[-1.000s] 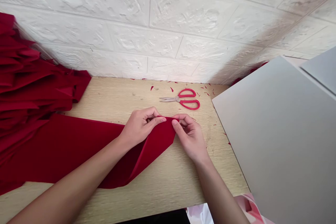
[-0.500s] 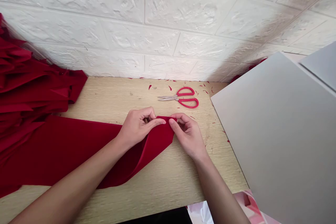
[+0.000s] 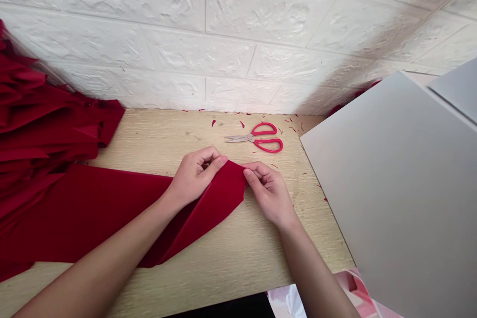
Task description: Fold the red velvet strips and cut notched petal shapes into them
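A long strip of dark red velvet cloth point(image 3: 93, 208) lies across the wooden table point(image 3: 231, 253), its right end lifted. My left hand point(image 3: 196, 175) pinches the top edge of that end with thumb and fingers. My right hand point(image 3: 270, 191) pinches the strip's right corner just beside it. Both hands are closed on the cloth, a few centimetres apart. Red-handled scissors point(image 3: 257, 138) lie shut on the table behind my hands, blades pointing left.
A heap of folded red cloth point(image 3: 40, 119) fills the left side against the white brick-pattern wall point(image 3: 223, 35). A large grey board point(image 3: 402, 184) leans over the table's right edge. Small red snippets point(image 3: 242, 124) are scattered near the scissors. Something pink and white point(image 3: 354, 293) lies below the table.
My left hand has slid a little left along the top edge, and the cloth's end now lies flatter and more spread between the two hands.
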A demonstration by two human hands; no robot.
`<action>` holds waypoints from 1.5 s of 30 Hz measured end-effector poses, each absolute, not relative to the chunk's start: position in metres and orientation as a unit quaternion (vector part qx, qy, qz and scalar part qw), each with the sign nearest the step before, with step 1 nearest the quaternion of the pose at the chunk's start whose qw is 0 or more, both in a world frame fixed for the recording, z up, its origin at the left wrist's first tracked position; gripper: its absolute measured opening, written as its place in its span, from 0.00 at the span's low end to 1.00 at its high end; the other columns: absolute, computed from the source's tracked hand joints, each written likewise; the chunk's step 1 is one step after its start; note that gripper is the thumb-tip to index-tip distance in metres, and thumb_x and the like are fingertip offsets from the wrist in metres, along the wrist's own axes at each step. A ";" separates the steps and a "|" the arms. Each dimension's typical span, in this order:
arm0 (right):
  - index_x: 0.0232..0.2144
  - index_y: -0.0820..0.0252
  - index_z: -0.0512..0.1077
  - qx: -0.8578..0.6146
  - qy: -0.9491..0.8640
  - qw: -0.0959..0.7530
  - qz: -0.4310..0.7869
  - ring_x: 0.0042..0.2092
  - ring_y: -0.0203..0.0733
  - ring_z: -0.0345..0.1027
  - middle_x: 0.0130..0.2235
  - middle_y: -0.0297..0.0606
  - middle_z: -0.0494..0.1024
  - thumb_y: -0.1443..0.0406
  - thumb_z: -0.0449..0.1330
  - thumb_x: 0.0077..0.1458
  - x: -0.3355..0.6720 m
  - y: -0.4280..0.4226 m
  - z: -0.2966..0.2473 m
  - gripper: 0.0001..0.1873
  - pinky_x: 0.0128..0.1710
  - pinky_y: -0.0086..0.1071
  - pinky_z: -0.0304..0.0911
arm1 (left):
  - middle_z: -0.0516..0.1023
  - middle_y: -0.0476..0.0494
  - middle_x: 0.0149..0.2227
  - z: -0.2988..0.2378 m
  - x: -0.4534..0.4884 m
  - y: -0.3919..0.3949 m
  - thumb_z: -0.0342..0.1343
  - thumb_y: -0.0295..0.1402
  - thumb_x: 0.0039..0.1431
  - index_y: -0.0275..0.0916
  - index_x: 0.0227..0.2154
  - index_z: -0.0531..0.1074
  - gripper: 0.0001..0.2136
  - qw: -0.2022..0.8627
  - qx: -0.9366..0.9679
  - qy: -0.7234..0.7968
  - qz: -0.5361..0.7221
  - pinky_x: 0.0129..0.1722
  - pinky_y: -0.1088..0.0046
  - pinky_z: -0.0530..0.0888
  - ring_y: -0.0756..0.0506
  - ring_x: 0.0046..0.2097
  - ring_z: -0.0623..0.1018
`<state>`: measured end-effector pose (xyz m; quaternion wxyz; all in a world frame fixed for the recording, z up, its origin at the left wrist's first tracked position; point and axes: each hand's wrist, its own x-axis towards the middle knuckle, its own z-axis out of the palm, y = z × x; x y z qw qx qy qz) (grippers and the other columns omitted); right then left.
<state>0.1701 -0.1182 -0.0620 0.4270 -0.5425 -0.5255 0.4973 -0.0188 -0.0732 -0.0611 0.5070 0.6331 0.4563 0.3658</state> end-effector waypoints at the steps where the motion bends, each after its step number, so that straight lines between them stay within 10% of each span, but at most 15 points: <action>1: 0.36 0.59 0.76 -0.544 -0.525 0.427 0.496 0.33 0.38 0.70 0.31 0.36 0.80 0.54 0.59 0.61 0.170 -0.118 -0.062 0.15 0.35 0.30 0.65 | 0.64 0.53 0.23 -0.061 -0.019 -0.073 0.54 0.43 0.64 0.37 0.23 0.65 0.18 0.509 0.634 0.458 0.361 0.25 0.76 0.60 0.53 0.26 0.63; 20: 0.55 0.58 0.70 -0.556 -0.547 0.421 0.463 0.23 0.35 0.59 0.21 0.26 0.69 0.54 0.57 0.63 0.167 -0.124 -0.059 0.22 0.25 0.29 0.57 | 0.68 0.52 0.24 -0.060 -0.021 -0.067 0.55 0.43 0.63 0.36 0.26 0.69 0.16 0.536 0.637 0.433 0.346 0.26 0.77 0.62 0.52 0.26 0.66; 28: 0.40 0.58 0.75 -0.566 -0.725 0.313 0.237 0.33 0.40 0.70 0.35 0.40 0.80 0.55 0.52 0.67 0.174 -0.107 -0.038 0.16 0.32 0.32 0.59 | 0.71 0.51 0.26 -0.053 -0.019 -0.069 0.54 0.43 0.63 0.36 0.29 0.72 0.15 0.542 0.667 0.399 0.319 0.29 0.76 0.64 0.51 0.29 0.68; 33: 0.22 0.57 0.67 -0.468 -0.856 0.180 0.123 0.25 0.37 0.59 0.23 0.36 0.71 0.55 0.45 0.70 0.175 -0.084 -0.015 0.26 0.27 0.33 0.46 | 0.73 0.50 0.28 -0.038 -0.016 -0.070 0.53 0.43 0.64 0.37 0.29 0.73 0.15 0.500 0.698 0.391 0.332 0.30 0.75 0.63 0.50 0.31 0.69; 40: 0.19 0.56 0.61 -0.419 -0.860 0.255 0.141 0.23 0.36 0.53 0.20 0.32 0.65 0.52 0.47 0.69 0.174 -0.082 -0.016 0.27 0.26 0.33 0.46 | 0.71 0.50 0.27 -0.026 -0.022 -0.067 0.50 0.47 0.65 0.38 0.29 0.71 0.18 0.551 0.670 0.394 0.306 0.30 0.75 0.66 0.50 0.30 0.69; 45: 0.17 0.55 0.56 -0.433 -0.806 0.403 0.001 0.22 0.36 0.47 0.18 0.31 0.56 0.54 0.48 0.69 0.190 -0.091 -0.017 0.28 0.26 0.35 0.48 | 0.80 0.39 0.47 -0.019 -0.035 -0.075 0.45 0.57 0.65 0.40 0.44 0.74 0.25 0.574 0.713 0.362 0.175 0.44 0.68 0.74 0.41 0.47 0.78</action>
